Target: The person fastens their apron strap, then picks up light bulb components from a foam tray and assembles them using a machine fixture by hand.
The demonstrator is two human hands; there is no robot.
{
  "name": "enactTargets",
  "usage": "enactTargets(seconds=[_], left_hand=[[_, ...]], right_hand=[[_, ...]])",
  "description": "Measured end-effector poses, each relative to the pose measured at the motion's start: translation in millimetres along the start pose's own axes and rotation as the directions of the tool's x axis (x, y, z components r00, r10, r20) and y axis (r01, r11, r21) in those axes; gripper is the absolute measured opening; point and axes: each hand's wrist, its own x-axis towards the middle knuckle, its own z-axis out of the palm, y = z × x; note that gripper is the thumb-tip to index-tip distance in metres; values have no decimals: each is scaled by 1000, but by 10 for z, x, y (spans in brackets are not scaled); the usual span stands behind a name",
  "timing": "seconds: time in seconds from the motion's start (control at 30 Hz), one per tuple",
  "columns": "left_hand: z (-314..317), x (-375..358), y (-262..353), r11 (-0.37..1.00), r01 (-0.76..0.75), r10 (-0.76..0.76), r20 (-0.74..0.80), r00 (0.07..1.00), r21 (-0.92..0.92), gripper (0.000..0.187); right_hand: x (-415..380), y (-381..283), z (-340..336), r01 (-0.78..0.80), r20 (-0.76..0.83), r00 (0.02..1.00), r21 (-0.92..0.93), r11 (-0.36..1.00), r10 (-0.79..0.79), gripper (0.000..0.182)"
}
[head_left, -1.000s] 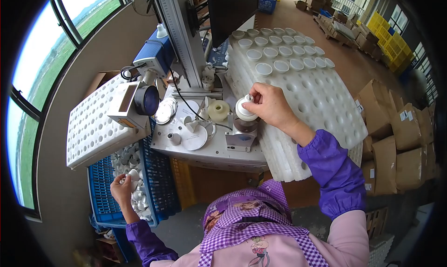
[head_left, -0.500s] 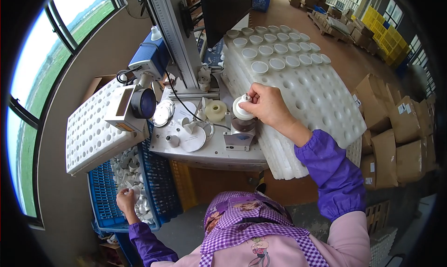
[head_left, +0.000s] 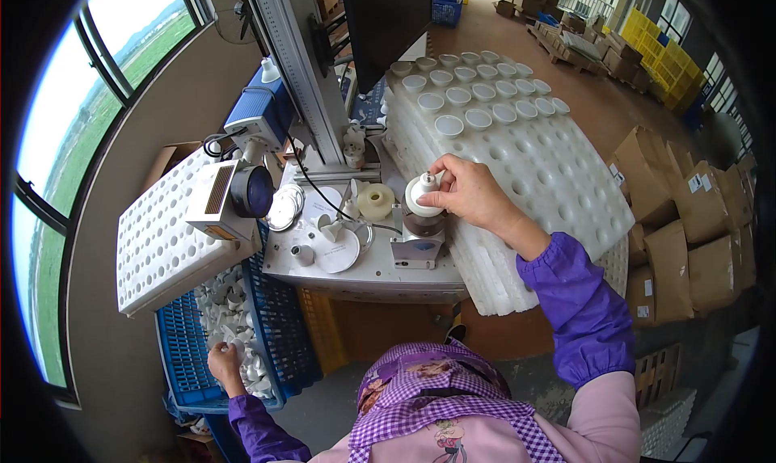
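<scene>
My right hand (head_left: 473, 195) pinches a white spotlight bulb (head_left: 423, 195) by its upper part, with the narrow pin end upward. The bulb's wide end sits at the round top of a small metal fixture (head_left: 417, 250) on the bench. My left hand (head_left: 225, 366) is down in the blue basket (head_left: 179, 358), fingers closed at a white lamp part (head_left: 237, 347) among many loose white lamp parts (head_left: 257, 368). Part of that grip is hidden. Left of the fixture are a cream ring-shaped piece (head_left: 376, 201) and a grey cylindrical piece (head_left: 302, 255).
A foam tray (head_left: 558, 204) at right carries rows of white bulbs (head_left: 449, 126) at its far end. Over the bench's left side reaches a blue machine head with a dark lens (head_left: 251, 191). Another foam tray (head_left: 174, 245) leans at left; cardboard boxes (head_left: 671, 261) stand right.
The view has shifted slightly. My right hand keeps the bulb at the fixture, its fingers a little differently placed. My left hand has moved slightly within the basket.
</scene>
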Motion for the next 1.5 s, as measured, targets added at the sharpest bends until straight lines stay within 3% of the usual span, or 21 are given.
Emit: enactTargets(seconds=[0.1, 0.13, 0.17, 0.23, 0.3, 0.37, 0.4, 0.47, 0.5, 0.57, 0.7, 0.8, 0.87, 0.9, 0.97, 1.1, 1.2, 1.27, 1.37, 1.5], left_hand=[[-62, -65, 34, 1000, 13, -13, 110, 994, -3, 50], [-48, -127, 73, 992, 20, -31, 81, 996, 128, 59], [-2, -162, 101, 991, 23, -35, 90, 995, 129, 59], [64, -204, 169, 998, -39, 48, -174, 983, 58, 57], [4, -376, 413, 996, -81, 67, -270, 960, -42, 50], [140, -458, 562, 899, -387, 277, -416, 866, -207, 38], [138, -579, 695, 899, -387, 279, -412, 867, -206, 38], [99, -827, 1089, 728, -537, 356, -434, 828, -427, 30], [77, -956, 1247, 729, -535, 355, -432, 829, -427, 30], [37, -1208, 1511, 609, -578, 462, -350, 815, -542, 28], [46, -1649, 1846, 465, -593, 584, -275, 763, -658, 24], [20, -1877, 1993, 416, -541, 618, -209, 758, -731, 23], [11, -1969, 2072, 378, -560, 640, -229, 733, -737, 21], [7, -2006, 2105, 375, -553, 639, -224, 736, -744, 21], [-2, -2066, 2159, 341, -551, 646, -237, 726, -761, 20], [-59, -2164, 2292, 312, -547, 678, -222, 701, -777, 20], [-65, -2240, 2399, 210, -596, 746, -267, 610, -775, 22], [-109, -2274, 2479, 186, -603, 755, -280, 593, -775, 22], [-224, -2317, 2597, 151, -614, 763, -304, 571, -775, 22], [-300, -2365, 2704, 86, -667, 777, -370, 510, -740, 24]], right_hand=[[-17, 46, -183, -56, -48, 997, 24, 998, 57, 40], [14, 111, -234, -25, -99, 995, 23, 999, 28, 30], [41, 155, -291, -30, -91, 995, 18, 999, 32, 30], [118, 206, -396, 25, -183, 982, -85, 996, -40, 31], [234, 204, -482, 1, -103, 994, -190, 982, -21, 35], [336, 324, -462, 263, -36, 952, -406, 875, -303, 43], [380, 342, -450, 260, -35, 954, -406, 876, -299, 43], [504, 354, -398, 260, 114, 962, -669, 696, -249, 48], [570, 396, -376, 261, 117, 962, -668, 697, -248, 48], [684, 466, -348, 358, 219, 926, -766, 534, -306, 43], [806, 392, -403, 389, 289, 918, -793, 470, -272, 34], [773, 293, -502, 389, 252, 911, -792, 471, -327, 29], [686, 223, -663, 185, 141, 982, -621, 761, -124, 30], [645, 269, -711, 185, 145, 982, -627, 757, -119, 30], [550, 399, -794, 130, 103, 990, -471, 872, -92, 31], [381, 554, -795, 90, 34, 996, -380, 921, -83, 31], [310, 601, -757, 68, -22, 996, -340, 938, -81, 29], [283, 655, -727, 162, -141, 969, -260, 952, -203, 27], [226, 642, -707, 187, -231, 938, -288, 939, -257, 27], [112, 656, -657, 75, -295, 946, -200, 977, -133, 29]])
